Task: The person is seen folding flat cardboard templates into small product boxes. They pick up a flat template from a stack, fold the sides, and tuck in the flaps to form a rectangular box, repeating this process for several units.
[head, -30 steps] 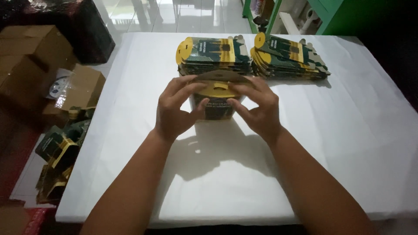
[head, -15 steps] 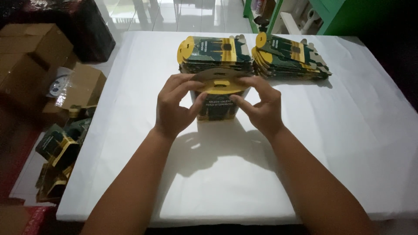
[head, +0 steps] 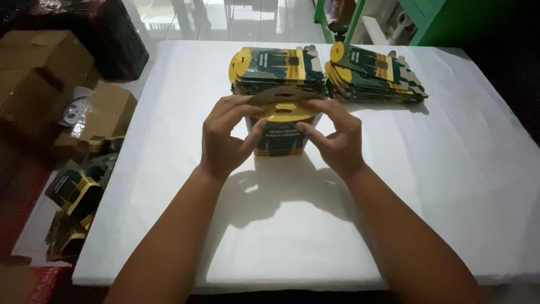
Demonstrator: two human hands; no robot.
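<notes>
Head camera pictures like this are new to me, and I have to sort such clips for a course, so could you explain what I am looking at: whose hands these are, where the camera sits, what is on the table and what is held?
The camera sits on a person's head and looks down, so the two bare arms coming up from the bottom edge are that person's own. There is no machine here.

The left hand and the right hand grip one small green and yellow cardboard box from either side. It stands upright on the white table, and the fingers press on its rounded top flaps.

Behind it lie two stacks of the same boxes, not yet folded up: the near stack of flat boxes and the right stack of flat boxes.

On the floor to the left are brown cartons and a heap of folded boxes.
</notes>
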